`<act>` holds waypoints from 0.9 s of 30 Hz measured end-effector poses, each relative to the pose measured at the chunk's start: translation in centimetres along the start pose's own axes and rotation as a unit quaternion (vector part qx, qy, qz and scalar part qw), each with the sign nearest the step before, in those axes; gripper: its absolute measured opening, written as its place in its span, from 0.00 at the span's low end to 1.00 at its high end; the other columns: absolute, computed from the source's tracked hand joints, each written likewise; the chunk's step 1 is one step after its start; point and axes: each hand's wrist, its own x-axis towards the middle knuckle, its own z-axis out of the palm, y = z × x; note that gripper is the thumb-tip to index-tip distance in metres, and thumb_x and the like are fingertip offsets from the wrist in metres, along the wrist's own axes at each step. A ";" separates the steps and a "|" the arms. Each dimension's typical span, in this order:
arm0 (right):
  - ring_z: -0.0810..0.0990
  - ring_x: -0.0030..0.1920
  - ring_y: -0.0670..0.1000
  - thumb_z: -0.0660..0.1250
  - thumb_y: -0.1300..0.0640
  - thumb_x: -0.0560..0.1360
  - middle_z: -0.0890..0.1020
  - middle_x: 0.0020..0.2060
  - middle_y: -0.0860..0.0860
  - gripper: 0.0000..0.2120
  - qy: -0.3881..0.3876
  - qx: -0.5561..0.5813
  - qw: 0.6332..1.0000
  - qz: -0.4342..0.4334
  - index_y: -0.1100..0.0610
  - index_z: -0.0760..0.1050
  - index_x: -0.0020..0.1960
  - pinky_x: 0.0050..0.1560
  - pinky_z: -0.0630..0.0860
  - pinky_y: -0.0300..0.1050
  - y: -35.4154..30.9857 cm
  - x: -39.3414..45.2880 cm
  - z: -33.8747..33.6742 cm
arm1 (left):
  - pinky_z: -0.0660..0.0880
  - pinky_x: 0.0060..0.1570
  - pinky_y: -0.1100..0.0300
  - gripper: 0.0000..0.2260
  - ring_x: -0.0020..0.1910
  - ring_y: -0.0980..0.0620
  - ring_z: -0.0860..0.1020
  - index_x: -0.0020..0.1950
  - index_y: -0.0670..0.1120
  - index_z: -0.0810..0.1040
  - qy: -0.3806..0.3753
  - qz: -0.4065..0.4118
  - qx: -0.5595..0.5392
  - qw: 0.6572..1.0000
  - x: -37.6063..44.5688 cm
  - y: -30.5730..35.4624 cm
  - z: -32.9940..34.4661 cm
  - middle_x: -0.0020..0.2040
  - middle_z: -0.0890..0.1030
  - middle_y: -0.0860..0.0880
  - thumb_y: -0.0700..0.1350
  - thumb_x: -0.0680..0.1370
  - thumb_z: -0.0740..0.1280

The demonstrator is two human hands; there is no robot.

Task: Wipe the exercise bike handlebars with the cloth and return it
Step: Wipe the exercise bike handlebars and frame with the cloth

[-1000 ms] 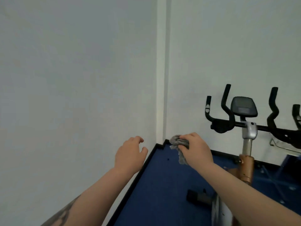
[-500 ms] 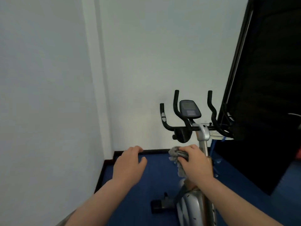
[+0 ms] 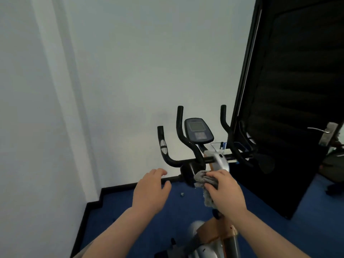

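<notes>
The exercise bike stands in front of me, its black handlebars (image 3: 188, 144) rising in several curved prongs around a grey console (image 3: 198, 130). My right hand (image 3: 224, 190) is closed around a crumpled grey cloth (image 3: 202, 178), held just below the handlebar crossbar, close to the silver stem (image 3: 219, 162). Part of the cloth hangs down under my palm. My left hand (image 3: 150, 190) hovers empty with fingers spread, a little below and left of the left handlebar bend, touching nothing.
A white wall fills the left and back, with black skirting (image 3: 104, 194) along the blue floor (image 3: 167, 224). A dark open door (image 3: 290, 108) with a metal handle (image 3: 327, 134) stands at the right, hiding the right handlebar ends. The bike's orange and silver frame (image 3: 219, 237) is below my hands.
The view swung right and closer, bringing the bike from the right edge to the centre. Both hands now sit nearer the handlebars; the cloth stays in my right hand.
</notes>
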 end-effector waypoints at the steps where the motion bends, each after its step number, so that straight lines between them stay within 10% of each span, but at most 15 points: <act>1: 0.73 0.47 0.42 0.69 0.54 0.73 0.73 0.50 0.41 0.14 0.001 -0.003 1.000 0.008 0.50 0.77 0.59 0.48 0.71 0.35 0.5 0.7 0.2 | 0.73 0.55 0.57 0.14 0.57 0.54 0.75 0.63 0.53 0.73 0.000 0.005 -0.007 1.000 0.9 -0.1 0.7 0.59 0.77 0.56 0.52 0.78 0.60; 16: 0.76 0.48 0.43 0.70 0.55 0.72 0.73 0.47 0.40 0.13 0.026 -0.019 0.993 0.116 0.49 0.78 0.56 0.47 0.69 0.35 2.1 5.9 6.1 | 0.72 0.56 0.55 0.15 0.59 0.53 0.74 0.65 0.53 0.71 -0.093 0.079 -0.099 0.988 9.8 -2.5 8.5 0.62 0.75 0.55 0.51 0.78 0.61; 21: 0.75 0.49 0.41 0.70 0.57 0.73 0.75 0.50 0.42 0.12 0.098 -0.019 0.994 0.053 0.48 0.77 0.56 0.50 0.73 0.35 0.4 8.1 7.6 | 0.73 0.54 0.57 0.13 0.56 0.55 0.75 0.64 0.53 0.73 -0.100 0.106 -0.153 0.977 11.7 -2.9 10.5 0.59 0.77 0.56 0.49 0.79 0.61; 27: 0.74 0.58 0.51 0.69 0.61 0.71 0.78 0.55 0.49 0.16 0.012 -0.134 0.991 0.004 0.53 0.78 0.59 0.53 0.73 0.41 0.0 7.1 10.3 | 0.74 0.52 0.61 0.13 0.54 0.60 0.76 0.64 0.54 0.73 -0.096 0.076 -0.240 0.963 11.0 -3.4 11.9 0.56 0.78 0.59 0.48 0.80 0.60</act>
